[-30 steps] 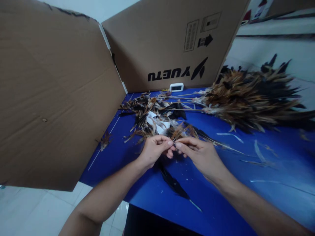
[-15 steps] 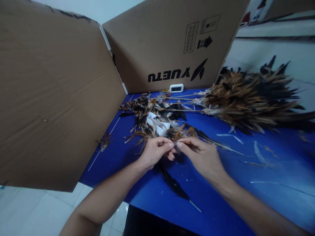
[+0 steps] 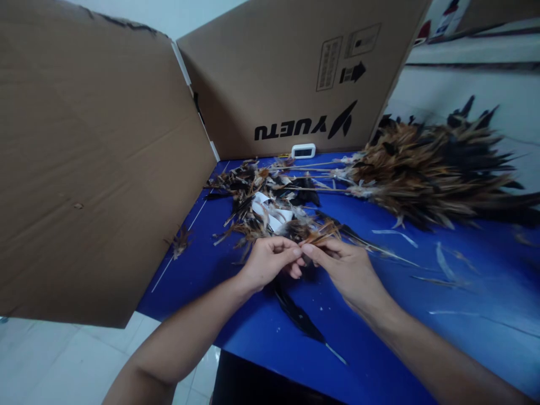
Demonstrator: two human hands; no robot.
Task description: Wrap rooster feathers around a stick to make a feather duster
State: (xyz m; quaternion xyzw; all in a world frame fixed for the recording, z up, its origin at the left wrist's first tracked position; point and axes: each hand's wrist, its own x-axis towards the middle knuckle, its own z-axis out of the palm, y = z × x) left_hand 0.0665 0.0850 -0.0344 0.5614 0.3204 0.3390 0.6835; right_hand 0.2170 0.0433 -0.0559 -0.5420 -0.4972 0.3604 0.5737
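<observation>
My left hand (image 3: 274,257) and my right hand (image 3: 343,264) meet over the front of the feather pile, their thumbs and forefingers pinched together. A brown feather (image 3: 321,234) sticks out at the fingertips and leans to the right over my right hand; its lower end is hidden by the fingers. Just beyond lies the pile of loose brown, black and white feathers (image 3: 242,188), with crumpled white paper (image 3: 276,218) among them. Below my hands, a single black feather (image 3: 299,318) lies slantwise on the blue table (image 3: 363,360), its pale quill toward me.
Feather dusters (image 3: 426,163) with thin sticks lie at the back right. Cardboard panels stand at the left (image 3: 93,169) and back (image 3: 274,84). A small white digital device (image 3: 303,151) rests against the back panel. Stray feathers and clear strips (image 3: 396,236) lie to the right.
The brown feather at my fingertips has tipped from steep to lying more toward the right. My hands stay pinched together in almost the same place.
</observation>
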